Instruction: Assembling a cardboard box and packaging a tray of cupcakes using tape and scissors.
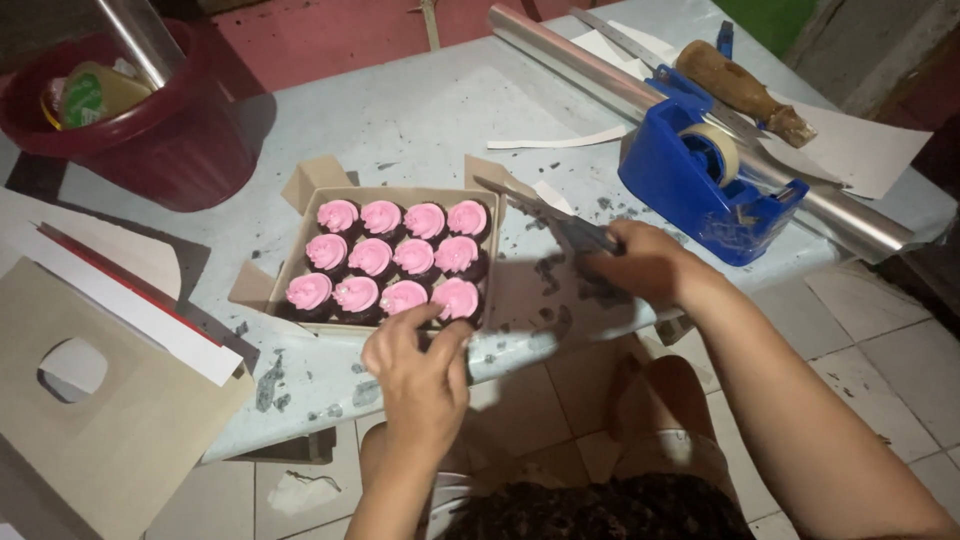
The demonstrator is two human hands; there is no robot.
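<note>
An open brown cardboard box (300, 262) sits on the pale table and holds several chocolate cupcakes with pink frosting (372, 257) in rows. My left hand (420, 375) pinches the box's near wall at its front right corner, beside the nearest cupcake. My right hand (645, 265) grips the edge of the box's lid (545, 300), which lies folded out to the right of the box. A brown tab of that lid (495, 175) sticks up behind it.
A blue tape dispenser (690, 180) stands right of the box, with a long roll of clear film (600, 75) and a wooden-handled tool (740, 90) behind it. A dark red bucket (150, 130) is at far left. Flat cardboard with a cut-out window (90, 400) overhangs the left edge.
</note>
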